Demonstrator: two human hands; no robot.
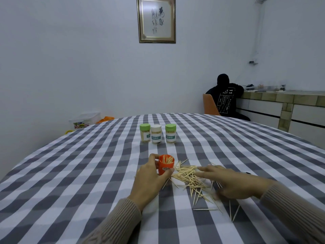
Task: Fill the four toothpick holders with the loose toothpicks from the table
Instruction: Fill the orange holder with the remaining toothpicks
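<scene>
Toothpick holders: three capped ones point(158, 133) stood far on the surface; the open orange holder point(166, 164), part filled, sat near, gripped by the left hand point(151, 178). Right of it, the right hand point(230, 182) lay flat-fingered, holding nothing, over the loose toothpicks point(191, 180); gathering a bunch seemed next.

A framed calligraphy print point(156, 19) hangs on the pale wall point(70, 59). A dark-clad person point(226, 97) sits in an orange chair point(209, 104) by a tiled counter point(284, 101).

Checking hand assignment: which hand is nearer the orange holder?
Left. The left hand grips the orange holder, fingers curled round it. The right hand is off to the holder's right, fingers extended over the loose toothpicks.
</scene>
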